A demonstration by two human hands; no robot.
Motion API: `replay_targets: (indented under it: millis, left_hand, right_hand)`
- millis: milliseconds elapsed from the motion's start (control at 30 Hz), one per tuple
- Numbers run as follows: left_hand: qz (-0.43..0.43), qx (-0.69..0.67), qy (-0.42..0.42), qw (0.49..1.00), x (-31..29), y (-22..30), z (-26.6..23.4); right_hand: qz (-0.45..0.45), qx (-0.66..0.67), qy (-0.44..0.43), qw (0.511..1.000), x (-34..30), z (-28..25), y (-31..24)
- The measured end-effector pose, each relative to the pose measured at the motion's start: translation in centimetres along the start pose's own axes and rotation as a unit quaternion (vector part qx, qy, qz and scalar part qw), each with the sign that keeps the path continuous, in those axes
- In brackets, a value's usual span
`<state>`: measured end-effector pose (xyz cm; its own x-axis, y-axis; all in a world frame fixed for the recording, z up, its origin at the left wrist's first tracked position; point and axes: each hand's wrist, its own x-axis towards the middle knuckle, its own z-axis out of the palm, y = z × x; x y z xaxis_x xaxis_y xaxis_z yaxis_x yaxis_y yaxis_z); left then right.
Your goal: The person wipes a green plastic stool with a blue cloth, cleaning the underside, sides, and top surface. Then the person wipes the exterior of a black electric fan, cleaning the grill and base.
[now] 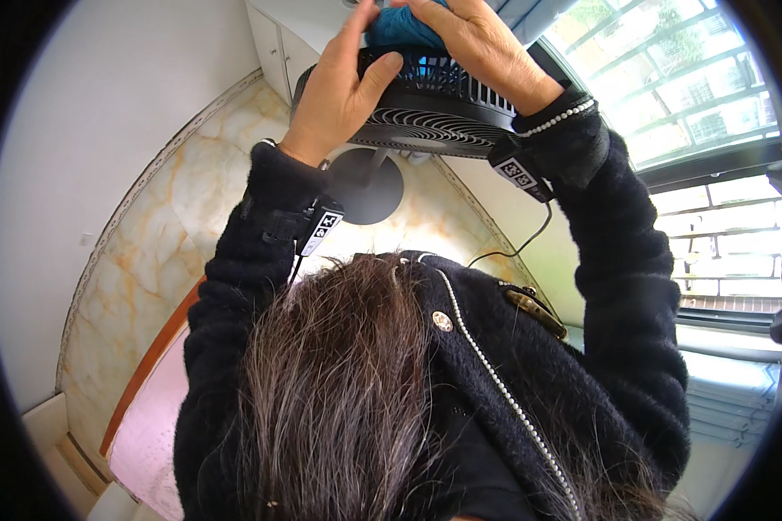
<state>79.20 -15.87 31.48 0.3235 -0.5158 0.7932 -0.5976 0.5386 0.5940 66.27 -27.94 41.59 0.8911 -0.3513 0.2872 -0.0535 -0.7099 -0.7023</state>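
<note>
A black pedestal fan [439, 126] stands in front of me, with its round grey base [361, 191] on the floor below. On top of its slatted housing, between my hands, lies a bunched blue cloth [401, 29]. My left hand [343, 91] is at the housing's left side, fingers stretched upward and thumb spread toward the slats. Over the cloth's right side, my right hand [482, 48] bends its fingers onto the fabric and seems to grip it. The upper picture edge cuts off some fingertips of both hands.
A white cabinet [280, 48] stands behind the fan at the left. Barred windows [669, 78] run along the right. Marble-patterned floor [161, 195] lies below, and a pink surface with a wooden edge [152, 417] is at lower left. A thin cable [530, 239] hangs from my right cuff.
</note>
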Motion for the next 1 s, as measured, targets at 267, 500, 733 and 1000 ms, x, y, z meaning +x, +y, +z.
replay_targets:
  millis: [267,500,733,1000]
  left_hand:
    - [-0.103,0.008,-0.053,0.993,2.2,0.5,0.8]
    - [-0.010,-0.005,-0.061,0.998,2.4,0.1,-0.1]
    - [-0.035,-0.013,-0.170,0.985,2.4,-1.8,-2.2]
    - [-0.208,0.100,-0.258,0.938,-1.0,-11.4,-10.5]
  right_hand:
    - [-0.047,0.118,0.071,0.989,-2.6,0.1,0.5]
    - [-0.079,-0.278,0.155,0.945,-7.8,-1.6,3.1]
    - [-0.006,-0.225,0.161,0.961,-8.2,-0.8,4.2]
    - [0.017,-0.180,0.181,0.967,-8.0,-0.2,3.2]
